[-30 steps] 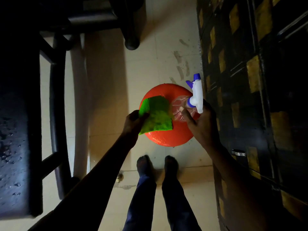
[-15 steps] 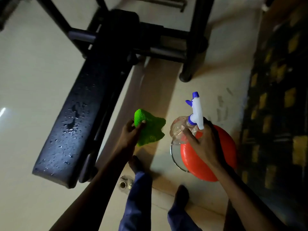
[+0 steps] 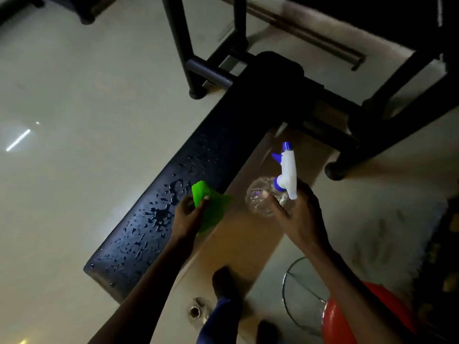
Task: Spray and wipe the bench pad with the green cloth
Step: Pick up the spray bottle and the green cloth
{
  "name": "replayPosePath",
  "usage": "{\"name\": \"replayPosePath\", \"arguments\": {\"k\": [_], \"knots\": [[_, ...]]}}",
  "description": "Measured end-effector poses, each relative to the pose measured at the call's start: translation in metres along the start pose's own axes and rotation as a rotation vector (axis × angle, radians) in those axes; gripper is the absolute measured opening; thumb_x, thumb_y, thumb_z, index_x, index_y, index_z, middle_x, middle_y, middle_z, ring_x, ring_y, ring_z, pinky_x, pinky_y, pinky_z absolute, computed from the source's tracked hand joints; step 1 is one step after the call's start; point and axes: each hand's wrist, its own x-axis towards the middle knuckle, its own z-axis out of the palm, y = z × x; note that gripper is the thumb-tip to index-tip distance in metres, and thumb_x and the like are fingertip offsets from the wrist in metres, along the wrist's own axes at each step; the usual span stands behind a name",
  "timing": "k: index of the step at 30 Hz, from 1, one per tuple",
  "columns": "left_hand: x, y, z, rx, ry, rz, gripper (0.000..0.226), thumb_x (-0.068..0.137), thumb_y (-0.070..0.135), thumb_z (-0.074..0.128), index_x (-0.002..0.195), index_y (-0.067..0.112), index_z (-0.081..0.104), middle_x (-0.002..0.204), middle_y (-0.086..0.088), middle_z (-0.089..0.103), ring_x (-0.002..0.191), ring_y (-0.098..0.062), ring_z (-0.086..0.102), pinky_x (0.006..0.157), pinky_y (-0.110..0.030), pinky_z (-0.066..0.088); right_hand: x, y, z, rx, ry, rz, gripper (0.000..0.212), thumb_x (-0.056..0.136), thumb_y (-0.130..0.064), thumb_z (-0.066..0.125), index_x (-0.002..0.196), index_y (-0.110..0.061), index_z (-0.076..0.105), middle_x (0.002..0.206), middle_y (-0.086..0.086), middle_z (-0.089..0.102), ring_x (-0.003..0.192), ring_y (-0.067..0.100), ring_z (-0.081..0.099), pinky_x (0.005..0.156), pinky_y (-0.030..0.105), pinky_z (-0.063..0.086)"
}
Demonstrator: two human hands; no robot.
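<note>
The black bench pad [image 3: 178,194] runs diagonally from lower left to upper right, and water droplets speckle its near half. My left hand [image 3: 188,219] grips the green cloth [image 3: 211,207] at the pad's right edge, the cloth overlapping that edge. To the right, my right hand [image 3: 300,217] holds a clear spray bottle [image 3: 263,197] by its neck. Its white and blue trigger head [image 3: 288,170] stands upright, nozzle tip toward the bench.
Black metal bench frame legs [image 3: 183,45] and crossbars stand at the top and right. A red bucket [image 3: 347,321] with a wire handle sits at the lower right on the pale floor. My feet and blue trousers [image 3: 218,316] are at the bottom centre.
The view swung from the red bucket to the bench. Both hands moved with cloth and bottle away from the bucket, and the cloth is now at the pad's edge.
</note>
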Motion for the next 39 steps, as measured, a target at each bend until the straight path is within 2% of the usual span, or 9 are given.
{"name": "replayPosePath", "arguments": {"k": [4, 6, 11, 17, 23, 30, 33, 35, 39], "knots": [[0.049, 0.01, -0.011, 0.056, 0.051, 0.02, 0.018, 0.097, 0.029, 0.066, 0.114, 0.023, 0.06, 0.107, -0.002, 0.068, 0.076, -0.008, 0.074, 0.059, -0.022, 0.06, 0.056, 0.002, 0.044, -0.03, -0.081, 0.006, 0.035, 0.088, -0.035, 0.082, 0.115, -0.017, 0.068, 0.112, 0.001, 0.07, 0.113, 0.027, 0.066, 0.094, 0.039, 0.055], [0.072, 0.014, -0.01, 0.072, 0.043, 0.002, 0.013, 0.098, 0.03, 0.064, 0.109, 0.026, 0.059, 0.11, -0.004, 0.067, 0.084, -0.014, 0.072, 0.067, -0.031, 0.061, 0.083, 0.008, 0.062, -0.046, -0.115, 0.0, 0.041, 0.088, -0.036, 0.082, 0.12, -0.015, 0.068, 0.116, 0.002, 0.07, 0.116, 0.026, 0.065, 0.094, 0.033, 0.051], [0.13, 0.034, 0.012, -0.001, 0.047, -0.051, 0.036, 0.099, 0.025, 0.062, 0.13, 0.008, 0.056, 0.125, -0.016, 0.065, 0.104, -0.033, 0.07, 0.095, -0.054, 0.058, 0.15, 0.032, 0.102, -0.036, -0.206, -0.058, 0.039, 0.087, -0.043, 0.079, 0.117, -0.02, 0.067, 0.11, -0.014, 0.058, 0.112, 0.023, 0.065, 0.089, 0.03, 0.051], [0.206, 0.04, 0.029, -0.156, 0.033, -0.067, 0.034, 0.097, 0.022, 0.066, 0.127, 0.006, 0.058, 0.122, -0.016, 0.071, 0.108, -0.036, 0.072, 0.092, -0.057, 0.059, 0.224, 0.073, 0.135, -0.06, -0.296, -0.162, 0.035, 0.089, -0.046, 0.073, 0.117, -0.03, 0.059, 0.108, -0.009, 0.06, 0.106, 0.017, 0.062, 0.085, 0.027, 0.047], [0.246, 0.004, 0.026, 0.225, 0.261, -0.092, 0.046, 0.097, 0.017, 0.067, 0.138, 0.004, 0.05, 0.138, -0.017, 0.058, 0.117, -0.032, 0.061, 0.099, -0.053, 0.055, 0.256, 0.099, 0.159, -0.113, -0.392, -0.165, 0.037, 0.091, -0.042, 0.076, 0.114, -0.015, 0.067, 0.111, 0.005, 0.069, 0.109, 0.029, 0.067, 0.089, 0.039, 0.054], [0.229, -0.017, 0.019, 0.496, 0.43, 0.12, 0.057, 0.087, 0.022, 0.078, 0.137, 0.009, 0.052, 0.136, -0.012, 0.056, 0.123, -0.027, 0.054, 0.103, -0.046, 0.049, 0.261, 0.097, 0.166, -0.041, -0.484, -0.185, 0.024, 0.09, -0.043, 0.077, 0.106, -0.032, 0.062, 0.107, -0.007, 0.065, 0.109, 0.022, 0.066, 0.088, 0.031, 0.051], [0.213, -0.018, 0.03, 0.465, 0.264, 0.19, 0.072, 0.079, 0.036, 0.086, 0.139, 0.016, 0.053, 0.142, -0.001, 0.056, 0.124, -0.013, 0.054, 0.102, -0.039, 0.051, 0.262, 0.089, 0.167, 0.001, -0.491, -0.187, 0.034, 0.088, -0.036, 0.082, 0.111, -0.038, 0.056, 0.11, -0.015, 0.059, 0.109, 0.007, 0.059, 0.091, 0.024, 0.049], [0.206, -0.016, 0.043, 0.415, 0.11, 0.177, 0.094, 0.069, 0.045, 0.091, 0.148, 0.024, 0.044, 0.153, 0.007, 0.048, 0.13, -0.003, 0.047, 0.105, -0.032, 0.047, 0.263, 0.084, 0.167, 0.032, -0.524, -0.164, 0.029, 0.088, -0.037, 0.083, 0.106, -0.038, 0.06, 0.106, -0.015, 0.062, 0.104, 0.011, 0.064, 0.087, 0.033, 0.057], [0.198, -0.009, 0.064, 0.27, 0.026, 0.172, 0.117, 0.06, 0.047, 0.096, 0.155, 0.026, 0.032, 0.16, 0.01, 0.038, 0.145, -0.007, 0.039, 0.115, -0.038, 0.045, 0.264, 0.073, 0.167, 0.012, -0.66, -0.099, 0.027, 0.085, -0.047, 0.083, 0.095, -0.037, 0.061, 0.09, -0.008, 0.069, 0.088, 0.016, 0.069, 0.083, 0.044, 0.061]]}}
